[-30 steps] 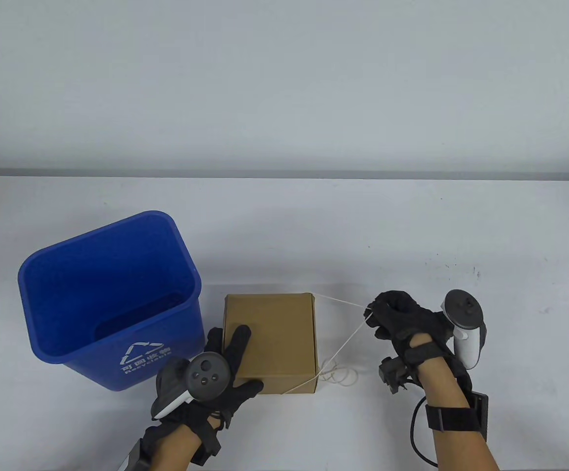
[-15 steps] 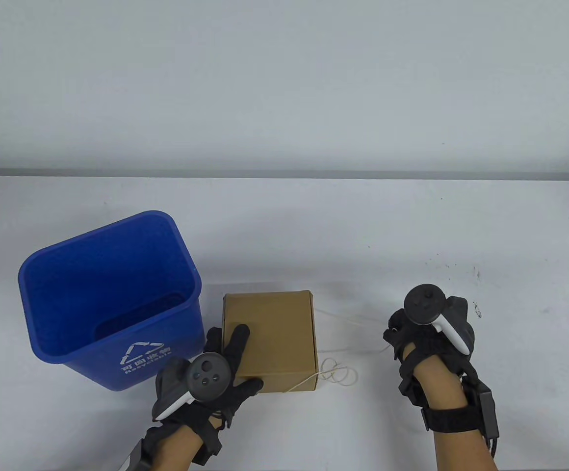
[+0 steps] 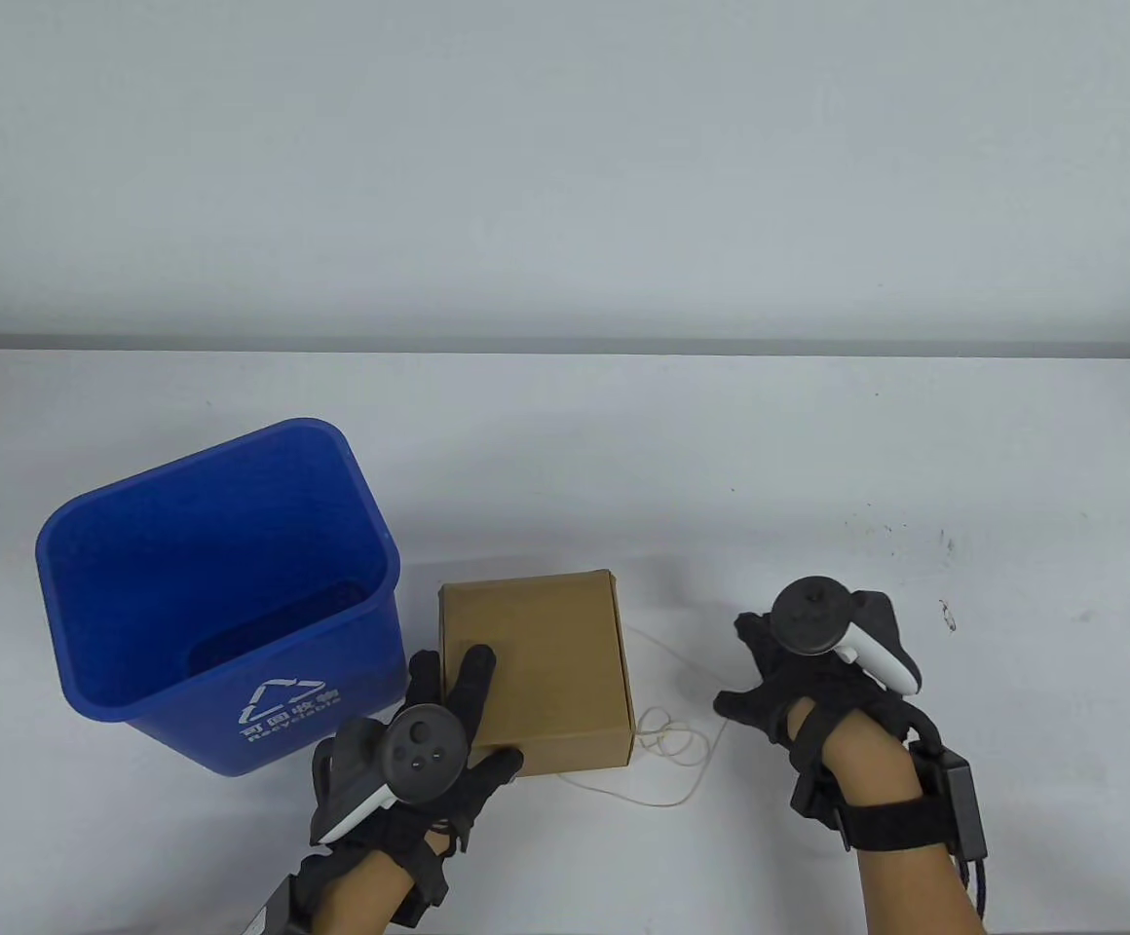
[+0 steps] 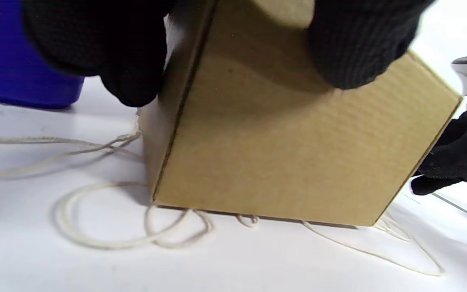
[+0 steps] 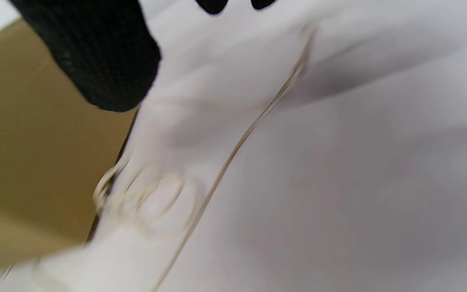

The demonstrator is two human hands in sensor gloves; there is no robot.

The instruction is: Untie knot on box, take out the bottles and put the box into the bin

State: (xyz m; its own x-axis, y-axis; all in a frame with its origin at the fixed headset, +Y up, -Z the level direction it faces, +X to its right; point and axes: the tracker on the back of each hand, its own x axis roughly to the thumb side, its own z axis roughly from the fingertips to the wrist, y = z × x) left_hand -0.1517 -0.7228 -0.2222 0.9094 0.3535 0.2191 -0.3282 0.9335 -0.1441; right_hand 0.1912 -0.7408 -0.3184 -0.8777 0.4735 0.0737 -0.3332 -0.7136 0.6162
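Brown cardboard: a closed box point(image 3: 534, 672) sits on a white table point(image 3: 623, 438), near the front edge and a little left of the middle. Just to its left stands a blue bin point(image 3: 219, 594), open at the top, with a white recycling mark on its front wall; bin and box are close beside each other, and I cannot tell whether they touch.

The left hand point(image 3: 429, 750), in a black glove with a round grey tracker point(image 3: 419, 748) strapped to its back, rests on the front left corner of the box. Two straight fingers point(image 3: 472, 677) lie flat on the lid and the thumb reaches along the front face. From the left wrist camera the fingertips press the top edge and the left side of the box, steadying it rather than curling round it.

Thin pale string point(image 3: 667, 740) lies loose on the table, in small loops by the front right corner of the box, with one strand running out from the right side of the box and another curving along the front. No string crosses the lid.

The right hand point(image 3: 799, 682) hovers to the right of the box, well apart from it, palm down, fingers spread and relaxed, holding nothing. Its own tracker point(image 3: 813, 618) sits on top.

No bottles can be seen with the lid closed.
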